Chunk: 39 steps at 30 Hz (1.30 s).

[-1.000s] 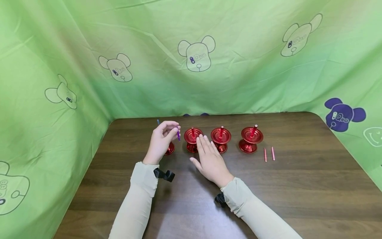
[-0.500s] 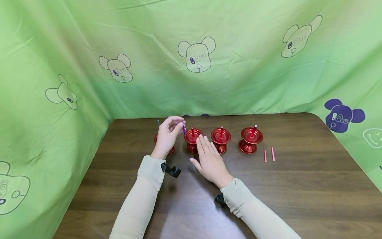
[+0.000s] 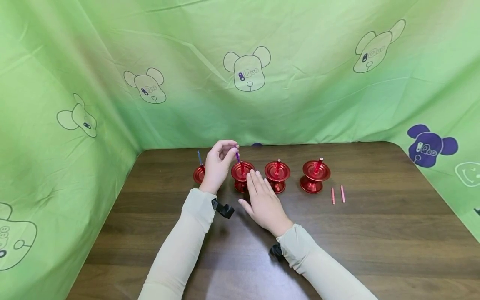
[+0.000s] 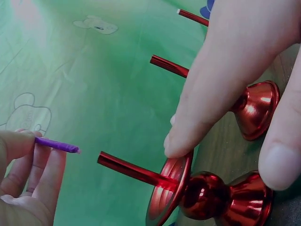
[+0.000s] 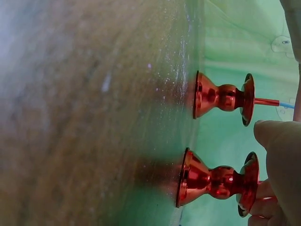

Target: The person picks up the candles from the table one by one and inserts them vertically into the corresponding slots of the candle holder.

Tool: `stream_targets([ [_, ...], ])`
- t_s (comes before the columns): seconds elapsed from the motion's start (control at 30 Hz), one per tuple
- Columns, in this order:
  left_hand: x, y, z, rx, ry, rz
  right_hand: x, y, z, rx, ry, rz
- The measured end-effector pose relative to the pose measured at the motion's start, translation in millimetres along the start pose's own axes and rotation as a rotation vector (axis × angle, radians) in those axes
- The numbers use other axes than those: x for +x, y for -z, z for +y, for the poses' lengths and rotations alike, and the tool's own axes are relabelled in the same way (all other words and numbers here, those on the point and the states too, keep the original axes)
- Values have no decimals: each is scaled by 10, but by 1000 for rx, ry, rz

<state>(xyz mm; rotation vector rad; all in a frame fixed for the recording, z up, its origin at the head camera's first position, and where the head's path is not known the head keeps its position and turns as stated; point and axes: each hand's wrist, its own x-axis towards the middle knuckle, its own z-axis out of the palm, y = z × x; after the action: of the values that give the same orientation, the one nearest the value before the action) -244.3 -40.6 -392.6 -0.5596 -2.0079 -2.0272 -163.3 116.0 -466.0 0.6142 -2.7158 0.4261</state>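
Between thumb and fingertips, my left hand (image 3: 216,168) pinches a thin purple candle (image 4: 57,144). Its lower end is apart from the top of the red tube (image 4: 134,168) on the second candle holder (image 3: 241,184) from the left, close above it. My right hand (image 3: 265,206) has its fingers straight, with fingertips right at the dish rim of that same shiny red holder. The leftmost candle holder (image 5: 221,98), partly hidden behind my left hand in the head view, bears a blue candle (image 3: 199,157) upright in its tube.
Two more red candle holders, the third (image 3: 277,170) and the rightmost (image 3: 314,177), stand in the same row with bare tubes. To their right a red candle (image 3: 333,195) and a pink candle (image 3: 343,193) lie on the wooden table (image 3: 375,250). Green cloth (image 3: 195,116) hangs behind.
My left hand has moved right and farther back, carrying the purple candle from beside the second holder to its tube. The blue candle's holder shows more. My right hand has stayed put.
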Motion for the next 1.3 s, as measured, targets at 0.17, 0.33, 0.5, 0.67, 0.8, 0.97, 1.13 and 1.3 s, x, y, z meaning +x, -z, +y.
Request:
stream_targets([
  [0.17,26,-33,-32,23,-19,11,1,-2,-2,-6,4,-2],
  [0.33,29,-66,-47,49,-31,8,-4,5,-10,-9,6,0],
  [0.5,19,-77,-78,90,-51,0,-7,10,-18,-11,8,5],
  [0.67,10,-74,-108,132,-60,0,-4,8,-18,-10,7,4],
  [0.8,5,-63,-141,173,-58,0,-1,13,-20,-6,5,0],
  [0.97,0,-60,-175,192,-79,-13,1,9,-15,-7,1,-4],
  [1.13,-14,-68,-198,216,-104,-24,0,12,-11,-8,1,-11],
  [1.3,-25,-76,-210,246,-131,-33,1,14,-10,-4,-2,-11],
])
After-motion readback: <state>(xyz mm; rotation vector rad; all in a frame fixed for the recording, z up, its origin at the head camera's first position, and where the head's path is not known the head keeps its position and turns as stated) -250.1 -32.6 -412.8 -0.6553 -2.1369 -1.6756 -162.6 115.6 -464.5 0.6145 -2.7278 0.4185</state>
